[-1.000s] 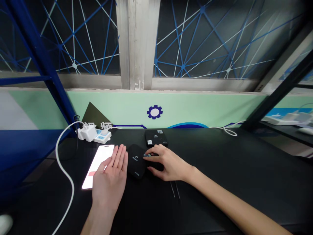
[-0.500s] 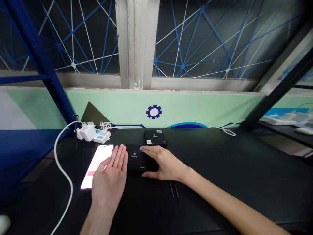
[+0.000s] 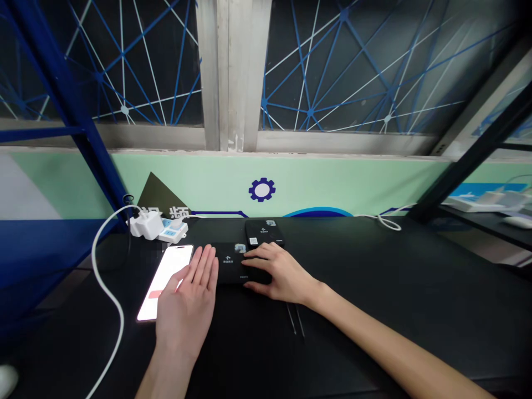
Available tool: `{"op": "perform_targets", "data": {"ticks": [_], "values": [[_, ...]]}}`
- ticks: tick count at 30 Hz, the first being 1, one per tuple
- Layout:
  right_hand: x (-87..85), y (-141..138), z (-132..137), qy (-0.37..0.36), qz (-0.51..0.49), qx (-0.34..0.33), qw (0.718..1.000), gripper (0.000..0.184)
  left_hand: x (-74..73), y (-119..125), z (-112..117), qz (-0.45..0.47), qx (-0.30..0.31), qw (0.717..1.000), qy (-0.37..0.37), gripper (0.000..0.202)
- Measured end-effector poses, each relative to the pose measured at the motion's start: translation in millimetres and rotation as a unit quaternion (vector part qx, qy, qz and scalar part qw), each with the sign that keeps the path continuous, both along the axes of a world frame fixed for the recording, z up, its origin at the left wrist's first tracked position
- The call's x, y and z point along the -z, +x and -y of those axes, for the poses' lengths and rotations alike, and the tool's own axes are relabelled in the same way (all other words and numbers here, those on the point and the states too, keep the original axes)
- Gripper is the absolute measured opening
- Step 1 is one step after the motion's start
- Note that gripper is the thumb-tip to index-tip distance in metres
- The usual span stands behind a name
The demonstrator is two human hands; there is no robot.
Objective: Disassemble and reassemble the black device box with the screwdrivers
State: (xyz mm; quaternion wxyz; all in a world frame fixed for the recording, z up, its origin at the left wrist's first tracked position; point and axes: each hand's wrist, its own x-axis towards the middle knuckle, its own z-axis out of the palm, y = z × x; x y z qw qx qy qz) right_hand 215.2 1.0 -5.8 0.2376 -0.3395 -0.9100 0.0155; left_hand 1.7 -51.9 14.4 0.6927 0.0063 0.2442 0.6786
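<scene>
A flat black set-top box (image 3: 228, 270) with a logo, a small HDMI mark and a shiny patch lies between my hands. My right hand (image 3: 282, 274) arches over its right end, fingertips on top and thumb by the near corner, gripping it and hiding that end. At the box's left side my left hand (image 3: 187, 302) is open, palm up, fingers straight and holding nothing. It covers part of a phone (image 3: 168, 277) with a bright white screen. Two thin metal prongs, apparently tweezers (image 3: 296, 321), stick out from beneath my right wrist.
Behind the first box sits a second black box (image 3: 261, 234) with a white label. A white power strip (image 3: 172, 230) with plugs stands at the back left, and a white cable (image 3: 116, 299) curves down the left side. Blue (image 3: 78, 111) and black (image 3: 465, 155) frame posts flank the black table (image 3: 374, 277).
The set-top box has shifted slightly away from me and its shiny patch is now uncovered. My right hand's fingers have spread and moved a little. My left hand stays nearly still.
</scene>
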Motion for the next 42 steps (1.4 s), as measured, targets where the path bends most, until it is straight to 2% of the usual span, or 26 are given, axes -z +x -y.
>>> {"op": "perform_targets", "data": {"ticks": [5,10,19,25,35,42], "values": [[-5.0,0,5,0.012,-0.023,-0.100,0.995,0.020,0.7,-1,0,-0.004,-0.003,1.000,0.008,0.051],[-7.5,-4,12,-0.005,-0.014,-0.139,0.990,0.036,0.7,0,-1,-0.004,-0.003,1.000,0.008,0.050],[-10.6,-6,8,-0.031,0.041,-0.080,0.995,0.042,-2.1,0,1,-0.013,-0.014,1.000,-0.001,0.049],[-10.9,-8,-5,-0.013,0.075,-0.053,0.996,0.044,-1.2,1,2,-0.013,0.001,1.000,0.001,0.049],[-9.5,-13,-30,0.006,0.112,-0.043,0.993,0.043,-1.2,2,-1,-0.012,0.016,1.000,-0.009,0.049],[-9.6,-14,-42,-0.019,0.083,-0.048,0.995,0.042,-0.8,2,1,-0.007,0.019,1.000,0.003,0.050]]}}
